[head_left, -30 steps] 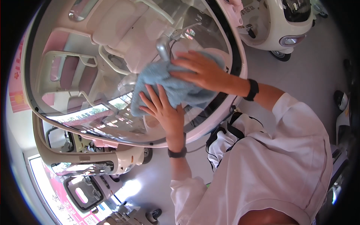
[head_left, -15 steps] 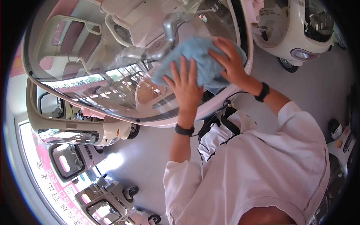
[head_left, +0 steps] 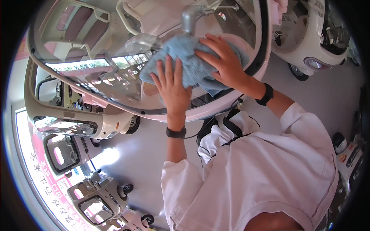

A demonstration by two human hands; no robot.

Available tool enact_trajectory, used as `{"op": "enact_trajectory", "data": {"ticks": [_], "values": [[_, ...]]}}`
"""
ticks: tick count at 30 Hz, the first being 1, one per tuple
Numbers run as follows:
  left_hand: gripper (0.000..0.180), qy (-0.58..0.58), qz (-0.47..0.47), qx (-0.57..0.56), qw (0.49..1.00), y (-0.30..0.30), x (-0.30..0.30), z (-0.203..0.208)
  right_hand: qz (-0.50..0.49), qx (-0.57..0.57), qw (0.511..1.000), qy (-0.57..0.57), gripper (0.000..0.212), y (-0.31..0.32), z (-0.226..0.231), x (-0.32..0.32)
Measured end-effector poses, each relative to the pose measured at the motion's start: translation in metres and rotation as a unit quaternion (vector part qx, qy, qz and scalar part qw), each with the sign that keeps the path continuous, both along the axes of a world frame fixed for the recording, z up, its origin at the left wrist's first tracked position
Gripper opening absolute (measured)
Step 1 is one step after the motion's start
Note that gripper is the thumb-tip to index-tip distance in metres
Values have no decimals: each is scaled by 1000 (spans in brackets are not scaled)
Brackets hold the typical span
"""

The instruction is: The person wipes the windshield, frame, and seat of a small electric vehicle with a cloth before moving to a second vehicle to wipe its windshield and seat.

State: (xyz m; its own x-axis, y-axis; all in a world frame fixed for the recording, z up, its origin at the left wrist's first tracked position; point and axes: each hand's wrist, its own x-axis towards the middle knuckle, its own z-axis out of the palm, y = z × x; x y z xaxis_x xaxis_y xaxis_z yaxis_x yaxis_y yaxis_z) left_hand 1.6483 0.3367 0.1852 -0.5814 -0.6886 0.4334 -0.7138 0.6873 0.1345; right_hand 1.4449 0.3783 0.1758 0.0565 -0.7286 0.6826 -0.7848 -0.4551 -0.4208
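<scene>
A fluffy light blue cloth (head_left: 184, 52) lies bunched against the clear curved windshield (head_left: 111, 82) of a pale pink small vehicle. My left hand (head_left: 172, 90) rests flat on the cloth's left part, fingers stretched out and pointing away from me. On its right part my right hand (head_left: 227, 73) presses with spread fingers, angled to the left. Both palms lie over the cloth, and neither hand grips round it. The right thumb is partly hidden. A corner of the cloth hangs toward the windshield's lower black edge. Through the glass show a handlebar stem (head_left: 188, 21) and seats.
Another pale small vehicle (head_left: 308, 42) stands at the far right. To the left are a beige vehicle (head_left: 69, 111) and several more (head_left: 96, 196) near a bright window with pink signage. Grey floor (head_left: 142, 161) lies between them. A black-and-white bundle (head_left: 227, 133) is right before me.
Both hands have slid the cloth leftward across the windshield, keeping their flat contact. The whole view has also shifted slightly, with the vehicle now farther right and higher.
</scene>
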Motion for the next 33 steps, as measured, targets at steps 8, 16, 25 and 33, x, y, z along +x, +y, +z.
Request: {"op": "enact_trajectory", "data": {"ticks": [8,16,25,33], "values": [[76,105,-23,-71,992,-45,59,13,-52,-48,997,-24,67,-31,34,76],[82,145,-75,-7,987,-52,160,-45,-118,-18,993,-1,66,-25,-7,190],[83,102,-88,112,985,-18,271,-148,-118,84,986,83,58,10,-102,287],[79,239,-69,32,968,-80,263,-67,-122,15,989,85,55,-57,-26,310]]}}
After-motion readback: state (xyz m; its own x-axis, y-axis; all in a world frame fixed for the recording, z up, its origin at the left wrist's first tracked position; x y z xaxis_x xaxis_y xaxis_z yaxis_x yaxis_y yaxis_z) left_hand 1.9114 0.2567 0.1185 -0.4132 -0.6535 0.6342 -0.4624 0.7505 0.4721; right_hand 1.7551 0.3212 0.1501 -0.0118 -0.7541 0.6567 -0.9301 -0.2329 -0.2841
